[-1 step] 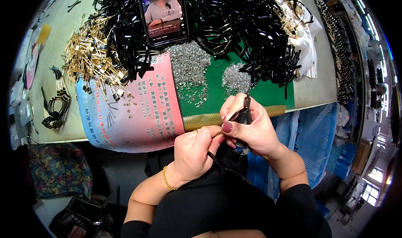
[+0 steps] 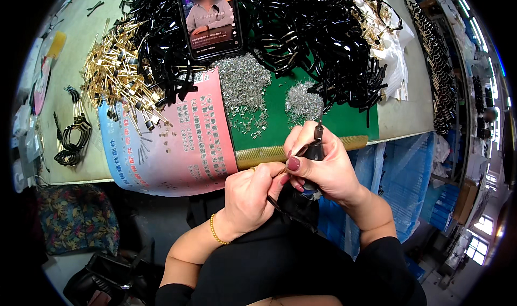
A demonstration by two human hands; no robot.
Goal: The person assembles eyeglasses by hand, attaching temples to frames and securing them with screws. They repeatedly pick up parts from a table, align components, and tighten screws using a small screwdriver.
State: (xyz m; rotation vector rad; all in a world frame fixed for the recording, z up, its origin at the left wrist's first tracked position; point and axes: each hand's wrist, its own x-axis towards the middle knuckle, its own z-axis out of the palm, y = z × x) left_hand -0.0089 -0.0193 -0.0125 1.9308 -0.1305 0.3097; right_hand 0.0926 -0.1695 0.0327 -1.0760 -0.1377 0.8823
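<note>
My left hand (image 2: 249,198) is closed, its thumb and fingers pinching a thin black glasses part (image 2: 281,208) whose end sticks out below the fingers. My right hand (image 2: 326,168) wraps round a black electric screwdriver (image 2: 314,153), its narrow tip pointing up and away from me. The thumb and fingertips of this hand also meet the left fingertips; the small piece between them is mostly hidden. Both hands are just in front of the table's near edge. Beyond them lie a small heap of silvery screws (image 2: 303,101) and a larger heap of tiny metal pieces (image 2: 243,82).
Black glasses frames (image 2: 291,28) are piled at the back, with a phone (image 2: 209,20) leaning among them. Gold glasses temples (image 2: 121,63) lie left, partly on a printed pink-blue sheet (image 2: 177,160). A green mat (image 2: 353,125) covers the middle. Blue plastic sheeting (image 2: 404,176) hangs at right.
Both hands keep the same grip and nearly the same place. My right hand has shifted very slightly.
</note>
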